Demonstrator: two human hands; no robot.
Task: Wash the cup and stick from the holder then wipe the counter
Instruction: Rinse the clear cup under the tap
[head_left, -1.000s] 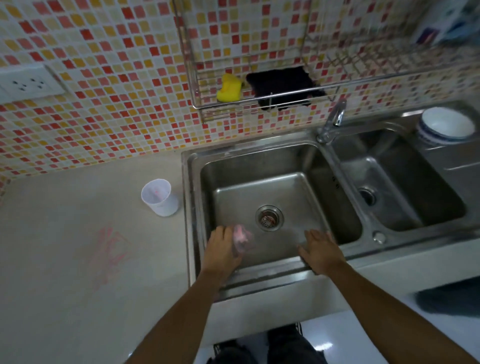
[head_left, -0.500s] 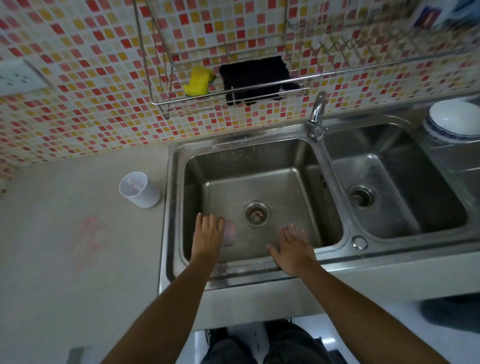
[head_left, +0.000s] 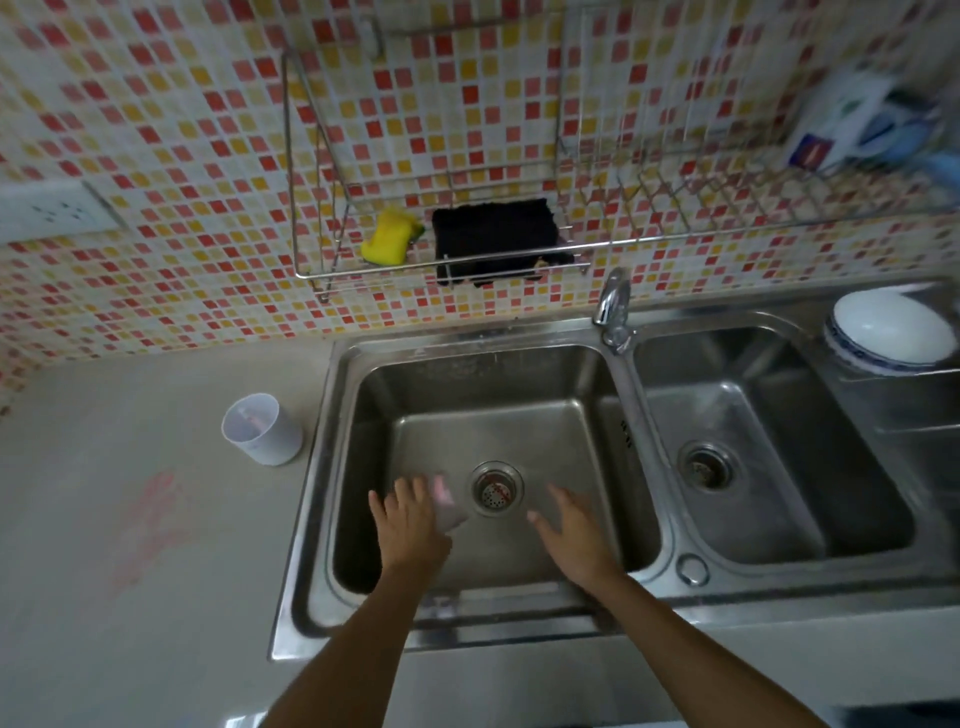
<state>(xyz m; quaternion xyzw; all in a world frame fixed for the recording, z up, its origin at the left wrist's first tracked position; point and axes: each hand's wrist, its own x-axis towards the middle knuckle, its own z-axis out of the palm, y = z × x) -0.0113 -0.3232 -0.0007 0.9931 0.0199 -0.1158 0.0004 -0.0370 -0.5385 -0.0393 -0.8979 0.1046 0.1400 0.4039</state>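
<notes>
My left hand (head_left: 410, 525) hovers low in the left sink basin (head_left: 363, 415), fingers spread. A small translucent cup (head_left: 448, 506) with pink residue lies at its fingertips, just left of the drain (head_left: 496, 488); I cannot tell whether the fingers still touch it. My right hand (head_left: 574, 530) is open over the basin floor to the right of the drain and holds nothing. A white holder (head_left: 262, 428) stands on the counter beside the sink's left rim, with something pinkish inside. A pink smear (head_left: 150, 525) marks the counter (head_left: 104, 623).
A wire rack (head_left: 311, 270) on the tiled wall holds a yellow sponge (head_left: 387, 241) and a black cloth (head_left: 493, 239). The faucet (head_left: 613, 301) stands between the two basins. An upturned white bowl (head_left: 891, 332) rests at the far right. A wall socket (head_left: 52, 210) is at the left.
My left hand went from gripping the small pink-stained cup to open fingers, and the cup now lies on the basin floor. Both hands reached deeper into the basin.
</notes>
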